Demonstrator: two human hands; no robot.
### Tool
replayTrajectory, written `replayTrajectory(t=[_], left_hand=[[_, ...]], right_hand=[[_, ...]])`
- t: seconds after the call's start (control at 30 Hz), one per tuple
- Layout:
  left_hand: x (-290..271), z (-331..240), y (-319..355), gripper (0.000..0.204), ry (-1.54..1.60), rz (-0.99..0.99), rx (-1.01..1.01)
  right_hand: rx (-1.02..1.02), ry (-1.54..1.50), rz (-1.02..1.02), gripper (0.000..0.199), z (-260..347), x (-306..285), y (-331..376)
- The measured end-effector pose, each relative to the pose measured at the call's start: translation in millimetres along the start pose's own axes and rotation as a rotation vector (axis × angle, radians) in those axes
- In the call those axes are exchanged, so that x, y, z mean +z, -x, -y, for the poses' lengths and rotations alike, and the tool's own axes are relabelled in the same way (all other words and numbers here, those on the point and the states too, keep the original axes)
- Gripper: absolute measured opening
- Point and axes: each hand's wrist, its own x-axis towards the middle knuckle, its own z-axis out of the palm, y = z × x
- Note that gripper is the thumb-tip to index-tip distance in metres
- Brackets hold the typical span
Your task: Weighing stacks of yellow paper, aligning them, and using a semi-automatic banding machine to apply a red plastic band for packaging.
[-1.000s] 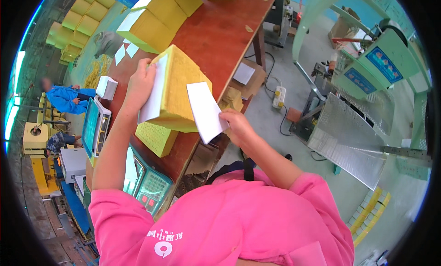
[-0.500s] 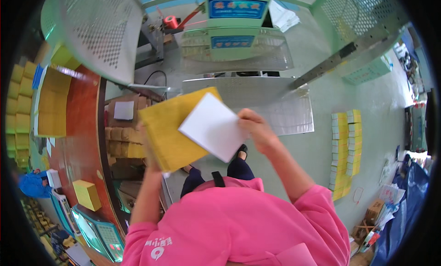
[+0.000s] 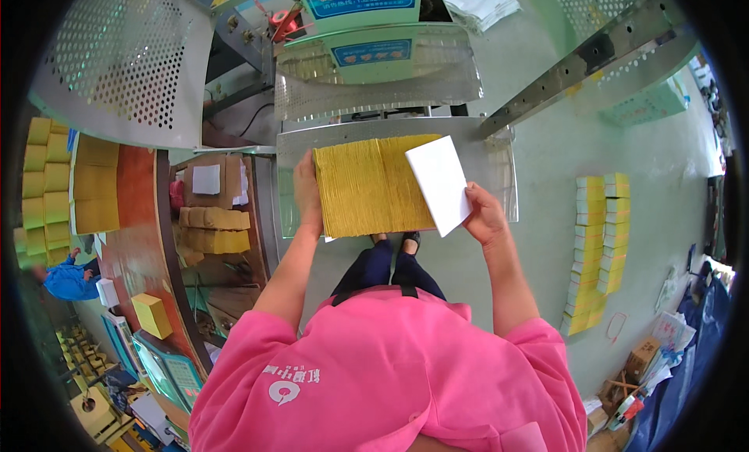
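Observation:
Between my hands is a thick block of yellow paper sheets (image 3: 367,183), its ridged edges facing up and a seam near its middle. My left hand (image 3: 307,191) is closed around the block's left end, its fingers partly hidden behind it. A white card (image 3: 441,185) lies tilted over the block's right end. My right hand (image 3: 485,212) pinches that card at its right edge; whether these fingers also press the block is hidden. Behind and below the block is the metal plate of a machine (image 3: 491,167).
Perforated metal guards (image 3: 125,70) and a slanted steel bar (image 3: 577,66) frame the machine. At left stands a reddish-brown table (image 3: 140,194) with yellow paper blocks. Yellow and white stacks (image 3: 597,249) line the floor at right. A person in blue (image 3: 72,280) is at far left.
The yellow block has turned from a slant to nearly level, and its ridged edges now face up. The white card has moved right, onto the block's right end. My left hand has shifted up.

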Motion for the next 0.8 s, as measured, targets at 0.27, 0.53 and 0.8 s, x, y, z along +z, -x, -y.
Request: replayTrajectory(t=[0.27,0.53,0.8], left_hand=[[-42,-23,5,0.046,0.893,0.343,-0.708],[-54,-36,33,0.058,1.004,0.440,-0.595],[-42,-50,37,0.058,1.118,0.362,-0.847]], right_hand=[[0.000,0.050,-0.097,0.010,-16,-23,-19],[-0.080,0.488,-0.297,0.022,-24,-14,-27],[-0.251,0.695,-0.363,0.036,-32,2,-21]])
